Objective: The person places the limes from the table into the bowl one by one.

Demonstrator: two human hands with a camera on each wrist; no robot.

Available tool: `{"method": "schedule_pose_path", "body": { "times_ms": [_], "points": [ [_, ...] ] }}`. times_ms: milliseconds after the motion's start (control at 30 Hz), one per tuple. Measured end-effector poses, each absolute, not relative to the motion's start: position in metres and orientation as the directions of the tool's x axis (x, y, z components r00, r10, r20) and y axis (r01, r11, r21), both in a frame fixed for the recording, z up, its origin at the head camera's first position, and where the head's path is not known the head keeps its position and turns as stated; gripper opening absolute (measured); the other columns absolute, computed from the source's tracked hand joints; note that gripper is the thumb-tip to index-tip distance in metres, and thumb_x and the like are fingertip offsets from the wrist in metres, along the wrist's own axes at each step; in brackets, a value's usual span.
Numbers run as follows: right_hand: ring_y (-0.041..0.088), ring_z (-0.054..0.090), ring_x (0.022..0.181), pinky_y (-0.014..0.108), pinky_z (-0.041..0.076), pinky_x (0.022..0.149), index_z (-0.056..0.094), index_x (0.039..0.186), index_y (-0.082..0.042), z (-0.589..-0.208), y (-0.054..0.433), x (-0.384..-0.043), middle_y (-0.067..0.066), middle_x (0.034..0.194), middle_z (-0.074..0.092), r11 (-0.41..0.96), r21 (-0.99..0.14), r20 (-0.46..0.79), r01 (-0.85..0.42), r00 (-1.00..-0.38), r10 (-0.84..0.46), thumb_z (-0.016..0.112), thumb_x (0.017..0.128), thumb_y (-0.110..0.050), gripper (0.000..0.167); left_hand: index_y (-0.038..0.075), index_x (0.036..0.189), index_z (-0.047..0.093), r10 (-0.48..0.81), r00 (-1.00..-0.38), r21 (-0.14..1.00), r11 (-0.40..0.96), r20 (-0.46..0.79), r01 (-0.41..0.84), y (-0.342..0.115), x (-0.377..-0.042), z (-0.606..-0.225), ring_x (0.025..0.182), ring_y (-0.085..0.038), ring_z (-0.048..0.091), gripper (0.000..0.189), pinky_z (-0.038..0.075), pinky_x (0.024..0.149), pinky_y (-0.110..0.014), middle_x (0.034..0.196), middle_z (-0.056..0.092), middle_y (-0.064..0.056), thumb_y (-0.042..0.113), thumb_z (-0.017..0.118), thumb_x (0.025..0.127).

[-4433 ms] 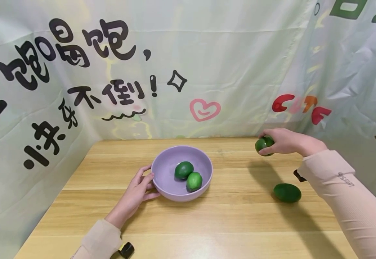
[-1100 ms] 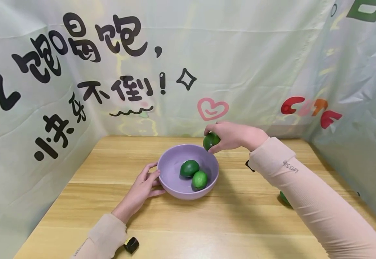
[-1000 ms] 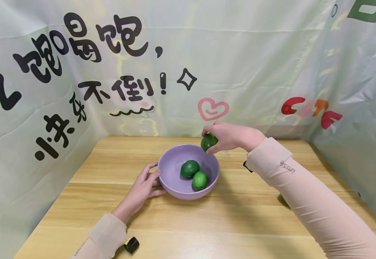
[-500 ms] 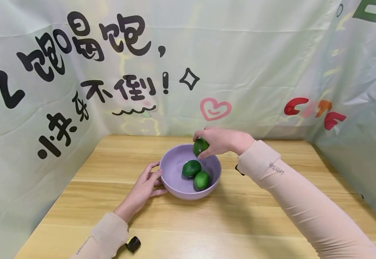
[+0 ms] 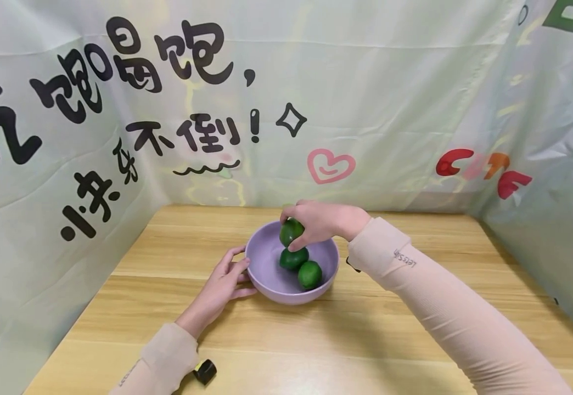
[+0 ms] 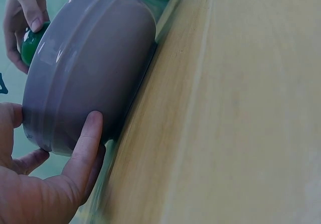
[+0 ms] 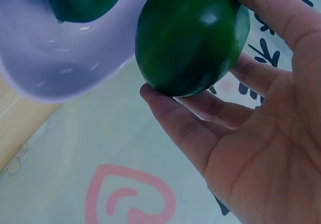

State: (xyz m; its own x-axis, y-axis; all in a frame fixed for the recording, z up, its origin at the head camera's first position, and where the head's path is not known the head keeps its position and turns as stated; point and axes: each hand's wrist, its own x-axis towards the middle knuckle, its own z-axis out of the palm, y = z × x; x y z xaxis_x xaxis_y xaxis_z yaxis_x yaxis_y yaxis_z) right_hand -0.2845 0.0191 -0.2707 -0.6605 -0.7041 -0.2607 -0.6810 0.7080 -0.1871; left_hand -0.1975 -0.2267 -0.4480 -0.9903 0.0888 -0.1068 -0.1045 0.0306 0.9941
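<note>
My right hand [image 5: 316,220] pinches a glossy dark green lime [image 5: 291,232] above the back part of a lilac bowl [image 5: 262,269]. In the right wrist view, the fingers and thumb hold the lime [image 7: 193,38] by its sides, beside the bowl's rim [image 7: 50,96]. Inside the bowl lie a dark green lime [image 5: 293,259] and a brighter green lime [image 5: 310,275], side by side. My left hand [image 5: 220,281] rests spread fingers against the bowl's left outer side, thumb at the rim. The left wrist view has its fingertips touching the outer wall [image 6: 90,73].
The bowl stands on a light wooden table [image 5: 276,345]. Printed cloth [image 5: 385,99] hangs behind and at both sides. A small black object [image 5: 204,372] is by the left cuff, and part of another dark object [image 5: 353,266] shows by the right cuff.
My right hand has carried the lime leftward from the table's right side and lowered it over the bowl. The left hand stays at the bowl. Another green fruit at right is now hidden behind the right arm.
</note>
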Motion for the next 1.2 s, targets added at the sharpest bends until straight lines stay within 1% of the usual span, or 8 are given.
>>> {"method": "schedule_pose_path", "body": {
  "times_ms": [100, 267, 500, 700, 933, 1200],
  "points": [
    [0.025, 0.057, 0.124, 0.041, 0.055, 0.107, 0.058, 0.146, -0.017, -0.273, 0.014, -0.285, 0.011, 0.139, 0.059, 0.7, -0.186, -0.267, -0.689, -0.65, -0.711, 0.08, 0.098, -0.039, 0.057, 0.027, 0.161, 0.041, 0.087, -0.99, 0.994, 0.031, -0.107, -0.105, -0.227, -0.198, -0.448, 0.118, -0.03, 0.072, 0.046, 0.067, 0.098, -0.044, 0.143, 0.053, -0.025, 0.032, 0.049, 0.116],
    [0.025, 0.058, 0.125, 0.04, 0.055, 0.108, 0.058, 0.146, -0.014, -0.278, 0.008, -0.286, 0.01, 0.141, 0.06, 0.677, -0.192, -0.266, -0.71, -0.627, -0.732, 0.08, 0.098, -0.037, 0.058, 0.026, 0.16, 0.041, 0.082, -0.991, 0.994, 0.03, -0.11, -0.108, -0.226, -0.197, -0.447, 0.117, -0.03, 0.072, 0.045, 0.067, 0.097, -0.044, 0.142, 0.053, -0.025, 0.031, 0.049, 0.116],
    [0.024, 0.057, 0.127, 0.042, 0.054, 0.111, 0.058, 0.147, -0.017, -0.283, -0.001, -0.288, 0.008, 0.143, 0.06, 0.694, -0.179, -0.282, -0.698, -0.639, -0.716, 0.08, 0.097, -0.04, 0.059, 0.027, 0.161, 0.041, 0.079, -0.99, 0.993, 0.034, -0.117, -0.115, -0.226, -0.197, -0.446, 0.116, -0.029, 0.072, 0.045, 0.068, 0.097, -0.044, 0.141, 0.054, -0.023, 0.031, 0.048, 0.116],
    [0.024, 0.057, 0.127, 0.04, 0.053, 0.111, 0.057, 0.148, -0.014, -0.289, -0.01, -0.29, 0.01, 0.141, 0.061, 0.679, -0.172, -0.289, -0.713, -0.623, -0.727, 0.079, 0.098, -0.038, 0.059, 0.027, 0.16, 0.04, 0.085, -0.99, 0.993, 0.03, -0.116, -0.114, -0.226, -0.198, -0.446, 0.116, -0.029, 0.073, 0.045, 0.067, 0.097, -0.045, 0.139, 0.054, -0.023, 0.031, 0.048, 0.116],
    [0.023, 0.059, 0.124, 0.039, 0.055, 0.111, 0.057, 0.148, -0.017, -0.3, -0.021, -0.293, 0.01, 0.14, 0.061, 0.678, -0.11, -0.298, -0.727, -0.627, -0.72, 0.08, 0.098, -0.042, 0.061, 0.026, 0.161, 0.04, 0.1, -0.989, 0.994, 0.021, -0.108, -0.107, -0.227, -0.198, -0.446, 0.119, -0.03, 0.073, 0.045, 0.067, 0.098, -0.046, 0.139, 0.055, -0.023, 0.031, 0.048, 0.117],
    [0.024, 0.059, 0.125, 0.042, 0.055, 0.111, 0.056, 0.15, -0.019, -0.305, -0.028, -0.294, 0.011, 0.144, 0.058, 0.697, -0.127, -0.319, -0.706, -0.636, -0.703, 0.08, 0.098, -0.041, 0.061, 0.026, 0.161, 0.04, 0.1, -0.989, 0.994, 0.015, -0.108, -0.107, -0.227, -0.198, -0.446, 0.119, -0.03, 0.073, 0.045, 0.067, 0.098, -0.046, 0.138, 0.055, -0.022, 0.031, 0.047, 0.117]
  ]
}}
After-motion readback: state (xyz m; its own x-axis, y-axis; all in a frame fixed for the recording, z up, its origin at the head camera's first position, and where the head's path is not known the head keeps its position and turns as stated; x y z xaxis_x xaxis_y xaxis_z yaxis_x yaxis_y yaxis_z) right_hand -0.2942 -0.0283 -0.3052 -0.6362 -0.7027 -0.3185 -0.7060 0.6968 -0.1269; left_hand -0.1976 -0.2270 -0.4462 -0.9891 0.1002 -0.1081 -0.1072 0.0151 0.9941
